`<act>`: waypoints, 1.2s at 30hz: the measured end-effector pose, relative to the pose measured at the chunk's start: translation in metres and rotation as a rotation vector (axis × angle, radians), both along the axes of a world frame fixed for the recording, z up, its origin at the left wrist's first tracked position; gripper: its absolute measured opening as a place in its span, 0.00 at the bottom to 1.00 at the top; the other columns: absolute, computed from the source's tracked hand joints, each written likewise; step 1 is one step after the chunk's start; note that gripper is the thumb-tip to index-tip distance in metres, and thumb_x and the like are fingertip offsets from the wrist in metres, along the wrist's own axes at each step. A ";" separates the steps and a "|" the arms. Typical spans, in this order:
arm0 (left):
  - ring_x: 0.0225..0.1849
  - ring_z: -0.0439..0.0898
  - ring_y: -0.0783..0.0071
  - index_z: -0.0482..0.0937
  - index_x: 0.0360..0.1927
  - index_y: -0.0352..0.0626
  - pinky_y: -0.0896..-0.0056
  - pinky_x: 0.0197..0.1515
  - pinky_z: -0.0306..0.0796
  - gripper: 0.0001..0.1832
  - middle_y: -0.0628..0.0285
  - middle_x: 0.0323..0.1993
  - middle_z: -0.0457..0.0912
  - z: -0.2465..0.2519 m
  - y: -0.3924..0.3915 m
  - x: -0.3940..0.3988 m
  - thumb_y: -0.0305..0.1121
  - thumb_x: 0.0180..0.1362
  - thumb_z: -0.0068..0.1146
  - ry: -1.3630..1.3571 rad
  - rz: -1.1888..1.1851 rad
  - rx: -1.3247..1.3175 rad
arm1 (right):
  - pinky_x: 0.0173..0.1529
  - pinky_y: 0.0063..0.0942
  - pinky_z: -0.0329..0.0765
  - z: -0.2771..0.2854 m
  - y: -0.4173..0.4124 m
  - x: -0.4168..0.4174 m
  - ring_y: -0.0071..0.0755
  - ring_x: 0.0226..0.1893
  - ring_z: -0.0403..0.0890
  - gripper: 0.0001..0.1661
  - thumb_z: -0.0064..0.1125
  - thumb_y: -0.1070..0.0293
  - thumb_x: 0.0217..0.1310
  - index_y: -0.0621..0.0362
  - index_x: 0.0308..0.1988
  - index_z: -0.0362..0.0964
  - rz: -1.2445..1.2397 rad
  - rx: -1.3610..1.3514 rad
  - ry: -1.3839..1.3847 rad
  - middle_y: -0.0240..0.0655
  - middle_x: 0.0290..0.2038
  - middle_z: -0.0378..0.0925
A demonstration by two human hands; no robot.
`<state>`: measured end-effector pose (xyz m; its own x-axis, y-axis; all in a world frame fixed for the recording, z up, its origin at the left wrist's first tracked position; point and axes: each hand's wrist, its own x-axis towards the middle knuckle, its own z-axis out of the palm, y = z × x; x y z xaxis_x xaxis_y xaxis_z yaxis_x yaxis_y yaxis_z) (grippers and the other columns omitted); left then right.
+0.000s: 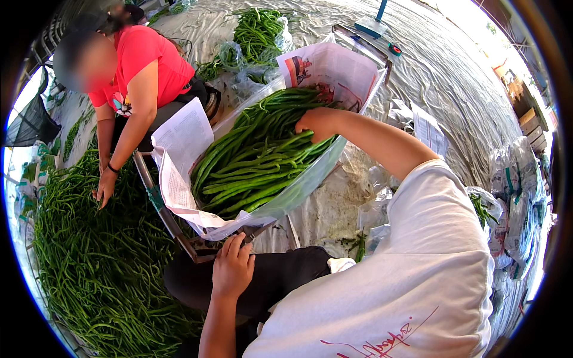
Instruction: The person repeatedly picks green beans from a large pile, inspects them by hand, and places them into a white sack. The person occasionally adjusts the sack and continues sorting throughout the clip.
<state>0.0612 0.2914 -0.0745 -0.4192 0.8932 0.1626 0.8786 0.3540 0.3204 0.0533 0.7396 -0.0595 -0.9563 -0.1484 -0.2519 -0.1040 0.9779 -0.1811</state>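
Observation:
My right hand [318,124] reaches into a clear plastic bag [293,190] lined with printed newspaper [333,67]. Its fingers curl around a few long green chillies [250,168] near the far right end of the bag. The chillies lie mostly lengthwise in a thick layer. A metal frame [159,201] surrounds the bag, with green tape wrapped on one bar. My left hand [233,266] rests by the frame's near corner, palm down, over my dark-clad leg. Its fingers are slightly spread, the tips close to the bag's lower edge, and nothing shows in its grasp.
A large heap of green chillies [103,268] spreads over the left. A person in a red shirt [147,67] bends over it, hands on the heap. Behind the bag lies another chilli pile [257,33]. A blue stand [371,27] and a tape roll [395,49] are on the sheet.

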 end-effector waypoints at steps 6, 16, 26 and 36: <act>0.52 0.75 0.61 0.77 0.41 0.42 0.60 0.48 0.74 0.12 0.61 0.49 0.76 -0.005 -0.001 -0.001 0.31 0.52 0.60 0.040 0.008 0.018 | 0.37 0.38 0.74 0.044 0.014 0.001 0.44 0.33 0.81 0.16 0.70 0.68 0.43 0.57 0.37 0.80 -0.190 -0.197 0.148 0.38 0.30 0.82; 0.44 0.79 0.62 0.78 0.40 0.42 0.62 0.45 0.74 0.11 0.62 0.42 0.79 -0.008 0.002 0.001 0.31 0.53 0.59 0.023 0.012 0.017 | 0.36 0.35 0.76 -0.001 0.012 0.018 0.39 0.32 0.83 0.12 0.64 0.68 0.47 0.55 0.36 0.83 0.184 0.219 -0.599 0.40 0.32 0.83; 0.42 0.79 0.62 0.79 0.39 0.42 0.62 0.44 0.73 0.09 0.61 0.40 0.80 -0.007 -0.009 0.005 0.31 0.54 0.58 0.010 0.066 0.010 | 0.41 0.38 0.79 -0.042 -0.004 -0.004 0.45 0.40 0.82 0.12 0.61 0.68 0.49 0.63 0.34 0.81 0.048 0.380 -0.497 0.46 0.36 0.82; 0.43 0.80 0.61 0.79 0.38 0.41 0.62 0.46 0.74 0.07 0.60 0.40 0.82 -0.007 0.001 0.010 0.29 0.57 0.56 -0.013 0.044 -0.018 | 0.43 0.44 0.78 -0.023 -0.006 0.002 0.54 0.42 0.80 0.29 0.77 0.59 0.36 0.63 0.40 0.78 0.017 0.332 -0.074 0.46 0.39 0.81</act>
<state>0.0715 0.2928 -0.0817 -0.4603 0.8764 0.1416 0.8579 0.3982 0.3247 0.0552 0.7333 -0.0821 -0.9316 -0.0620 -0.3582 -0.1192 0.9830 0.1397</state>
